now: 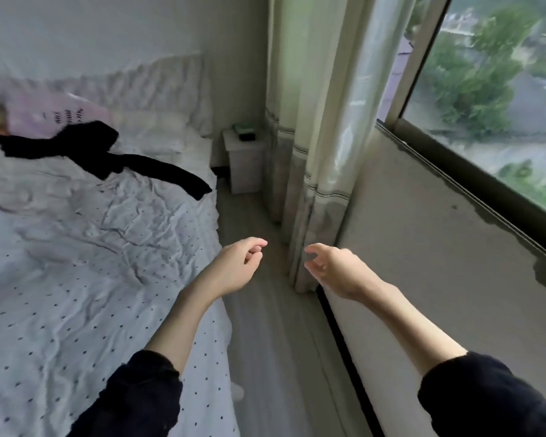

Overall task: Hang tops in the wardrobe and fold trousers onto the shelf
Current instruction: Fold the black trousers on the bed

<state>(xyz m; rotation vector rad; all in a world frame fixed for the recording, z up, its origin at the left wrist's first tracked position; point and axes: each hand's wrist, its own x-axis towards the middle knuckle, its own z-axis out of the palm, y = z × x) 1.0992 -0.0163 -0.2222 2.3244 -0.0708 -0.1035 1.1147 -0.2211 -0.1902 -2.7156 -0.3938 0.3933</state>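
A black garment (108, 152) lies spread across the far part of the bed (76, 279), one long end reaching the bed's right edge. Behind it, at the far left, a pale pink top with dark lettering (57, 113) lies crumpled. My left hand (238, 264) hovers over the bed's right edge, fingers loosely curled and holding nothing. My right hand (333, 269) hangs over the floor gap beside the window ledge, fingers relaxed and empty. Both hands are well short of the clothes. No wardrobe or shelf is in view.
A narrow strip of floor (265, 326) runs between the bed and a wide grey window ledge (438, 231). Curtains (312, 137) hang at the ledge's far end. A small white bedside cabinet (245, 159) with a dark object on top stands by the wall.
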